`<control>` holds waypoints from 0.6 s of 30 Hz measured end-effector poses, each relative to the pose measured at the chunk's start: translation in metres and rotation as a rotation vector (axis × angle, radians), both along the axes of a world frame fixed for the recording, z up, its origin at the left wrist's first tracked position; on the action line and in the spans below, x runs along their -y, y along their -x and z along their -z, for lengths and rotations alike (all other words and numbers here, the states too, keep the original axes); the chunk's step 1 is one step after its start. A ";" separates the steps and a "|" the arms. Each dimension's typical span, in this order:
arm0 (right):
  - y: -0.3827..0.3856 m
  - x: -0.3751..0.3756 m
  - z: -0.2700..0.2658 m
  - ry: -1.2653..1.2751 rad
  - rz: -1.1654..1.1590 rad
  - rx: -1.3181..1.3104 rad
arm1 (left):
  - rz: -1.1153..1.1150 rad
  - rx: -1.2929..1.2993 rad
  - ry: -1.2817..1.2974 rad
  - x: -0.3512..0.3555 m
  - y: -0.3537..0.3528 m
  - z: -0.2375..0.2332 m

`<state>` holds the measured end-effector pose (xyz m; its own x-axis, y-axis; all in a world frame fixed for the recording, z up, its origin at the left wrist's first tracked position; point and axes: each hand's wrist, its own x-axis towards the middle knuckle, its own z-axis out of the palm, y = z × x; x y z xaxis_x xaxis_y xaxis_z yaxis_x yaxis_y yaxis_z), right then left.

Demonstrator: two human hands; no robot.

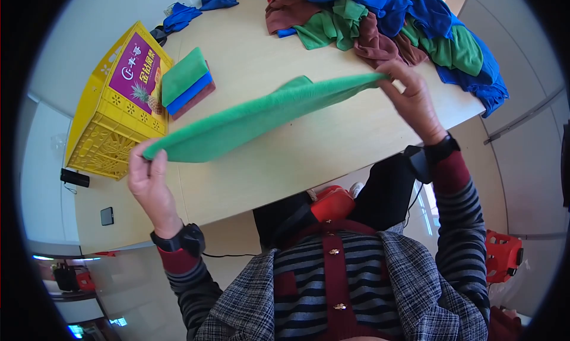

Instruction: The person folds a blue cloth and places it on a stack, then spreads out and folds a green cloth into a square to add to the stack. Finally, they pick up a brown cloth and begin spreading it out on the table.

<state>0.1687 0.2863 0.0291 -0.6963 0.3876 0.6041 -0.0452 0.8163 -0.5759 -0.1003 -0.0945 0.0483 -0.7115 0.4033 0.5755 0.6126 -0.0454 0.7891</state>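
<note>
A green cloth [261, 118] is stretched between my two hands, just above the table. My left hand [149, 177] pinches its lower left corner between thumb and fingers. At the upper right, my right hand [409, 94] grips the opposite corner. The cloth slopes up from left to right, and part of it hangs behind the taut edge. Beyond its left half lies a stack of folded cloths, with a green folded cloth [185, 76] on top, then a blue one [191, 96] and a brown one [197, 102].
A yellow plastic crate [113, 142] with a purple label stands left of the stack. Loose blue, green, brown and red cloths form a heap [380, 20] at the back right of the table [237, 186]. Blue cloths [182, 17] lie at the back left. A black cylinder [75, 177] sits far left.
</note>
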 end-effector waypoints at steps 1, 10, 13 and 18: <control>-0.002 0.000 -0.022 0.019 -0.030 -0.046 | -0.004 -0.005 -0.006 -0.001 0.007 -0.014; 0.024 -0.059 -0.069 0.063 -0.054 0.052 | 0.296 0.161 -0.082 -0.069 0.077 -0.046; 0.033 -0.084 -0.062 0.042 -0.049 -0.026 | 0.306 0.138 -0.060 -0.098 0.106 -0.041; 0.026 -0.054 -0.108 -0.087 0.023 -0.240 | 0.301 0.013 -0.215 -0.107 0.104 -0.071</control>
<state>0.1426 0.3401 0.1367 -0.5202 0.3410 0.7830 -0.1527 0.8649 -0.4781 -0.2043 0.0123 0.1194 -0.5869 0.4666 0.6617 0.5368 -0.3877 0.7494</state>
